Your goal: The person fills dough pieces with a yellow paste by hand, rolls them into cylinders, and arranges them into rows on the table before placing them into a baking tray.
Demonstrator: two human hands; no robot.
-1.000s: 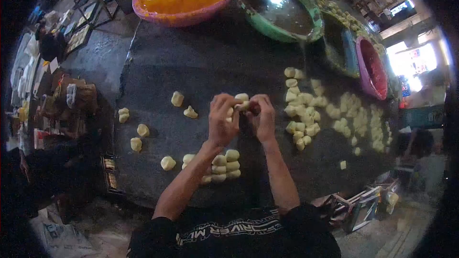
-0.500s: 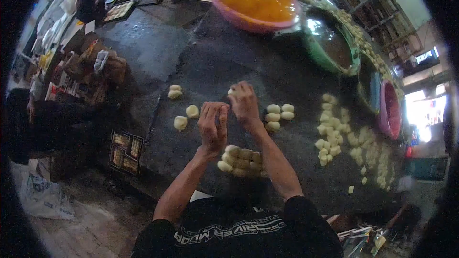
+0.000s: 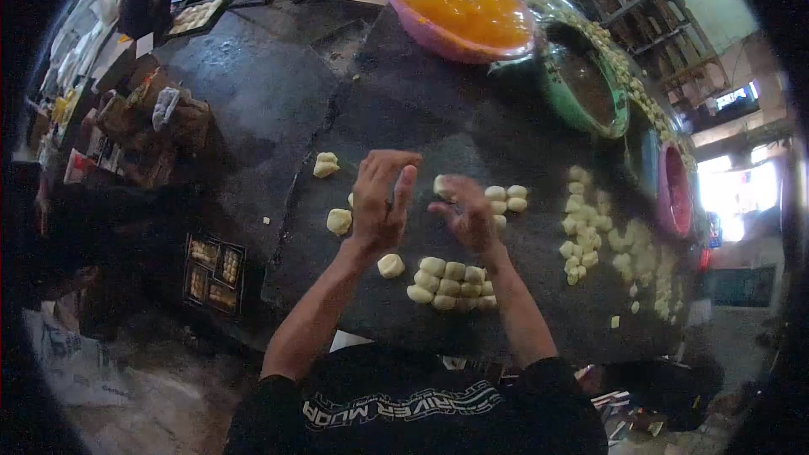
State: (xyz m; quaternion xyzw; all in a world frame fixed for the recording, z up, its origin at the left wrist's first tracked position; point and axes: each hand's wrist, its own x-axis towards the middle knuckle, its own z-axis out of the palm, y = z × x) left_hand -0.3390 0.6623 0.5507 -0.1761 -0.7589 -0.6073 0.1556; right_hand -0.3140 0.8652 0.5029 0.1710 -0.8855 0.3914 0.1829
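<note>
My left hand (image 3: 381, 202) is raised over the dark table, its fingers bent over and its thumb apart, with nothing seen in it. Just to its right, my right hand (image 3: 470, 217) curls its fingers and thumb around a pale dough ball (image 3: 442, 187), partly covered by the fingers. Beside my left wrist lie a dough ball (image 3: 339, 221) and another one (image 3: 390, 265). A packed block of dough balls (image 3: 449, 282) sits between my forearms. Beyond my right hand is a smaller cluster of dough balls (image 3: 506, 195). At the left stands a dough piece (image 3: 325, 164).
Many small dough pieces (image 3: 583, 227) spread over the right side of the table (image 3: 404, 109). Along the far edge stand a pink basin with orange contents (image 3: 459, 13), a green basin (image 3: 619, 114) and another pink basin (image 3: 674, 190). A person (image 3: 139, 4) is at the far left.
My right hand has drawn back toward me and slightly right, the dough ball moving with it. My left hand has lifted and shifted right, uncovering a dough ball near its wrist. The view has shifted slightly.
</note>
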